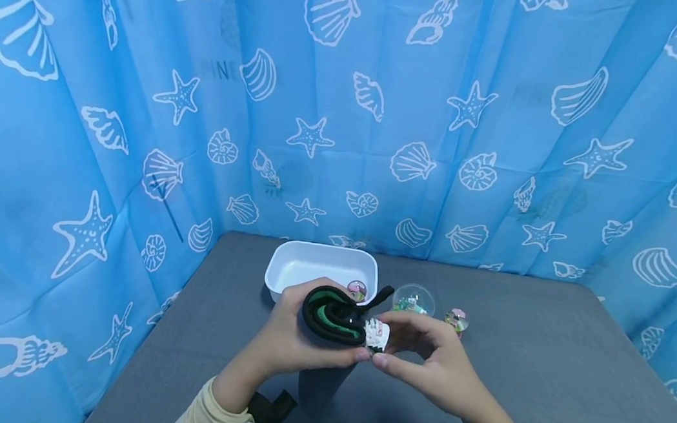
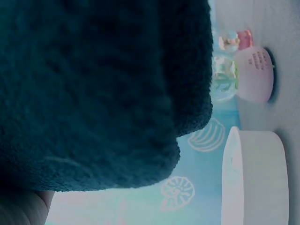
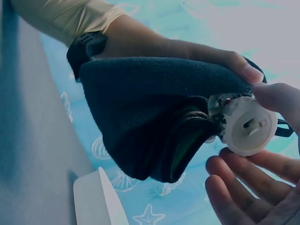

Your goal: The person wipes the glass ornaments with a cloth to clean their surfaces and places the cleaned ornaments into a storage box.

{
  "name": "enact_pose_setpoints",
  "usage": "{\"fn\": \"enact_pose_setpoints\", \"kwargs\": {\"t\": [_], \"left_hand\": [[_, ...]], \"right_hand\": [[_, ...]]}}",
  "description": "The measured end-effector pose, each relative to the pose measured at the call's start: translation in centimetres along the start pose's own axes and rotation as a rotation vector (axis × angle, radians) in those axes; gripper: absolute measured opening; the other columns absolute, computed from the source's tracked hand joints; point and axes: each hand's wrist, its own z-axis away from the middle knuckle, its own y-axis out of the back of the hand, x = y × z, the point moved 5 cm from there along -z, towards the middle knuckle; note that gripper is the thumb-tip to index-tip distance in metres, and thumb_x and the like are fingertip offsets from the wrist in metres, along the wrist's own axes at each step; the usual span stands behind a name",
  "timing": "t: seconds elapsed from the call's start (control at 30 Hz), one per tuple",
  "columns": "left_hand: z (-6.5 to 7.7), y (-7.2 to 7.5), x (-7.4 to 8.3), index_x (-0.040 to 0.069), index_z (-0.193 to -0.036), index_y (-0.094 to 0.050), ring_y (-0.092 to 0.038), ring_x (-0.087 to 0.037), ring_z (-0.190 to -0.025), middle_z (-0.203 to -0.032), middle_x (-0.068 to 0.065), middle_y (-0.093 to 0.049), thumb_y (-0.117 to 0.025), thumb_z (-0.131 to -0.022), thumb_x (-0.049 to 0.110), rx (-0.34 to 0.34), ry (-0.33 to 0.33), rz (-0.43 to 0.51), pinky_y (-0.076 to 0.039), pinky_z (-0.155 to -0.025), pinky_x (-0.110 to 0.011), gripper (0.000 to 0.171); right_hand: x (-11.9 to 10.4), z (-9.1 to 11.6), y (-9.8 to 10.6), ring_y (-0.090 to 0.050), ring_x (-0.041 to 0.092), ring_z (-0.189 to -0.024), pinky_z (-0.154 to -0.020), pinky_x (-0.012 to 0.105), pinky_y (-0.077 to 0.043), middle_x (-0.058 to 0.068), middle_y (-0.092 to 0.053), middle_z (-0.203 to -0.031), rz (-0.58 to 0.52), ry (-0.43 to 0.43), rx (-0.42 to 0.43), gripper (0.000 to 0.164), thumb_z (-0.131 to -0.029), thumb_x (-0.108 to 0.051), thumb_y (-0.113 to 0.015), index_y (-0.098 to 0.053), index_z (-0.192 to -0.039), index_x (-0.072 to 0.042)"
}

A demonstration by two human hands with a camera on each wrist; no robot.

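My left hand grips a folded dark cloth with a fuzzy outside and a green inner face. At the cloth's right edge, my right hand pinches a small snow globe between thumb and fingers. Its round white base faces the right wrist camera, while the clear dome lies against the cloth and is mostly hidden. My left thumb reaches along the cloth to beside the globe. In the left wrist view the dark cloth fills most of the picture.
Behind my hands a white bin holds a small globe. To its right stand a larger snow globe with a pale base and a smaller one. A blue shell-print curtain hangs behind the grey table.
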Motion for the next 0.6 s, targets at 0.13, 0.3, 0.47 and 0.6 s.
{"fn": "enact_pose_setpoints", "kwargs": {"t": [0.13,0.3,0.47,0.6], "left_hand": [[0.0,0.2,0.0,0.016,-0.128,-0.067,-0.073,-0.021,-0.107,-0.118,-0.004,-0.074,-0.096,-0.078,0.014,0.010,0.004,-0.020,-0.061,-0.099,-0.039,0.058],[0.0,0.5,0.1,0.016,-0.127,-0.067,-0.074,-0.021,-0.108,-0.119,-0.004,-0.075,-0.096,-0.077,0.014,0.024,-0.005,-0.034,-0.062,-0.098,-0.038,0.058],[-0.1,0.7,0.1,0.015,-0.127,-0.067,-0.074,-0.021,-0.107,-0.118,-0.006,-0.075,-0.095,-0.076,0.013,0.034,-0.031,-0.046,-0.062,-0.096,-0.038,0.058],[-0.1,0.8,0.1,0.014,-0.126,-0.067,-0.074,-0.021,-0.105,-0.117,-0.005,-0.075,-0.096,-0.076,0.014,0.042,-0.038,-0.055,-0.063,-0.094,-0.038,0.058]], "right_hand": [[-0.1,0.0,-0.2,-0.075,0.014,-0.103,-0.080,0.035,-0.066,0.005,-0.074,-0.121,0.074,0.036,0.050,0.049,-0.088,0.002,-0.084,-0.069,-0.133,-0.011],[-0.8,0.1,-0.2,-0.071,0.012,-0.113,-0.084,0.031,-0.065,0.006,-0.071,-0.128,0.194,0.150,0.134,0.066,-0.076,0.001,-0.094,-0.067,-0.136,-0.011],[-1.8,0.3,-0.6,-0.068,0.013,-0.113,-0.088,0.024,-0.062,0.011,-0.071,-0.127,0.257,0.333,0.172,0.069,-0.073,-0.002,-0.097,-0.066,-0.136,-0.005],[-2.5,0.5,-0.9,-0.067,0.014,-0.114,-0.097,0.018,-0.057,0.014,-0.071,-0.126,0.313,0.450,0.197,0.053,-0.086,-0.022,-0.091,-0.069,-0.130,-0.002]]}}
